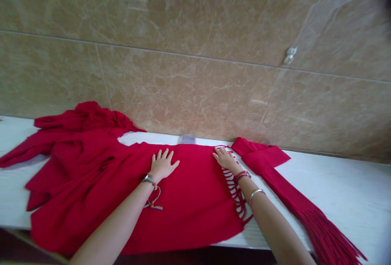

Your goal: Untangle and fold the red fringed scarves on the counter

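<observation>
A large red scarf (189, 200) with a fringed edge lies spread across a white table (336, 191). My left hand (163, 164) rests flat on the middle of the cloth with its fingers spread. My right hand (225, 159) lies flat with fingers extended on the scarf's fringed right edge. Bunched red cloth (79, 134) piles up at the left. To the right, a second narrow red strip (275, 175) with a long tassel fringe (330, 236) runs toward the table's front edge.
A brown marble-tile wall (195, 53) stands directly behind the table. A small white hook (289, 55) is fixed to the wall at the upper right. Bare white tabletop shows at the right.
</observation>
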Tool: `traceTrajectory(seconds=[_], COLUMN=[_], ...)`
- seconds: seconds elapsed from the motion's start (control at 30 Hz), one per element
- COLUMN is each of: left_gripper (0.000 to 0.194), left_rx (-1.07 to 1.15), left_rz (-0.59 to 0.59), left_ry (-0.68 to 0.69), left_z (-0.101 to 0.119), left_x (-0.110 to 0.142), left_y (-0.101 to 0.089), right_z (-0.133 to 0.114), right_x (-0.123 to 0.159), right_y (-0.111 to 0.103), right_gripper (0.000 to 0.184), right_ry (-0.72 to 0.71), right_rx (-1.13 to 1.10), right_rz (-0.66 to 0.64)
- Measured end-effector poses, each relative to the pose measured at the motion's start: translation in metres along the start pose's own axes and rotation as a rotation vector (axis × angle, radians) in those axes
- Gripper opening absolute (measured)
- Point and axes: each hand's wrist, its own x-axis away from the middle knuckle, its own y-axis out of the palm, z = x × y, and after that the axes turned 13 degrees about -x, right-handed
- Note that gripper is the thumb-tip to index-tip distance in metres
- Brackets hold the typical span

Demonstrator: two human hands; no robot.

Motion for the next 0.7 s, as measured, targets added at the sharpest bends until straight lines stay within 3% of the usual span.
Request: traceTrajectory(seconds=[0.1,0.2,0.33,0.4,0.57,0.7], left_gripper=[0.068,0.070,0.070,0.070,0.070,0.069], left_rx=[0.008,0.021,0.028,0.028,0.032,0.037], left_rz=[0.006,0.010,0.028,0.031,0.029,0.030], left_ry=[-0.003,-0.004,0.000,0.003,0.004,0.009], left_z=[-0.001,-0.002,-0.002,-0.002,-0.003,-0.004], left_x=[-0.001,-0.003,-0.004,-0.004,-0.004,-0.004], left_y=[0.003,0.007,0.009,0.009,0.008,0.007], right_z=[0.001,-0.010,-0.021,-0.016,-0.002,-0.033], right_x=[0.003,0.013,0.045,0.063,0.088,0.088], right_y=[-0.008,-0.014,-0.015,-0.017,-0.041,-0.056], right_gripper=[0.035,0.036,0.042,0.040,0.029,0.029], right_ry=[0.027,-0.055,-0.173,-0.127,0.050,-0.032], right_rx=[0.011,-0.064,-0.177,-0.158,-0.072,-0.082], right_rz=[0.034,0.092,-0.009,-0.058,-0.018,0.024])
